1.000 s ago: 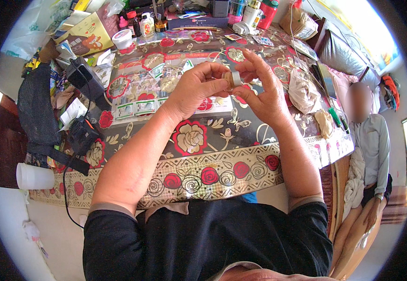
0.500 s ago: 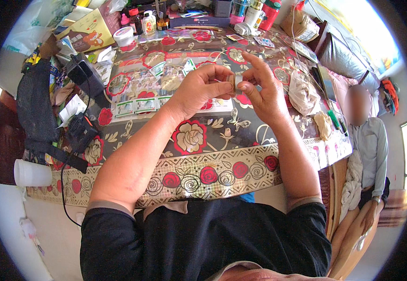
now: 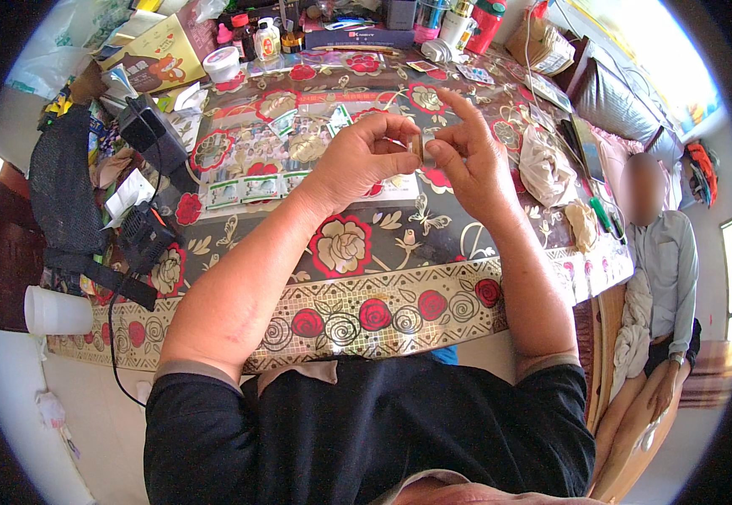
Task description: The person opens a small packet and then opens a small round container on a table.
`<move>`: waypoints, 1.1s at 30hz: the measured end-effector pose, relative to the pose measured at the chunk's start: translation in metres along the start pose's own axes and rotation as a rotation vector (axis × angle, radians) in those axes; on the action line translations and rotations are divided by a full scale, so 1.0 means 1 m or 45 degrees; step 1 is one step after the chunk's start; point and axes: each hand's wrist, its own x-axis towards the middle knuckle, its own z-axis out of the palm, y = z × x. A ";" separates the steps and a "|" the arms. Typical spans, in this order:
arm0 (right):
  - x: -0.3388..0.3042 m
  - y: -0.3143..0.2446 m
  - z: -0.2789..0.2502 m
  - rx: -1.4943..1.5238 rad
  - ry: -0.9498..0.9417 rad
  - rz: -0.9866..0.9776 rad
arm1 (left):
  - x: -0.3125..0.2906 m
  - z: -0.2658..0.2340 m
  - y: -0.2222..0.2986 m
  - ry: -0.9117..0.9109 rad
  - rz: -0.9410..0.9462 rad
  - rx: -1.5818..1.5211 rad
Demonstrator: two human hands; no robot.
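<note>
Both of my hands are raised over the table, close together, just right of the printed sheet. My left hand (image 3: 370, 156) pinches a small, thin brown piece (image 3: 416, 147) between thumb and fingers; its kind is too small to tell. My right hand (image 3: 471, 160) faces it, with thumb and a bent finger drawn together near the piece and the index finger raised. Whatever its fingertips hold is hidden or too small to make out. Small green-and-white packets (image 3: 260, 187) lie in a row on the printed sheet (image 3: 395, 189), left of my hands.
A floral cloth (image 3: 433, 244) covers the table. Bottles (image 3: 266, 42), a white tub (image 3: 222, 65) and a yellow box (image 3: 155, 59) line the back. A black device (image 3: 154, 139) stands left. White crumpled cloth (image 3: 545, 168) lies right. Another person (image 3: 673, 269) sits at far right.
A pale bit that showed between my two hands is no longer plainly visible. My right fingertips have shifted slightly; the left hand stays nearly where it was.
</note>
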 end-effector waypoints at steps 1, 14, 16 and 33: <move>0.000 0.000 -0.001 -0.011 -0.017 0.026 | 0.000 0.000 0.000 -0.008 0.012 0.017; 0.001 -0.001 -0.006 -0.076 -0.069 -0.141 | -0.001 0.001 0.003 0.036 -0.057 -0.163; 0.000 -0.002 -0.009 -0.106 -0.068 -0.113 | -0.001 0.001 0.002 -0.005 -0.037 -0.217; 0.004 0.007 0.000 -0.149 -0.023 -0.364 | -0.003 -0.002 0.003 0.009 -0.047 -0.159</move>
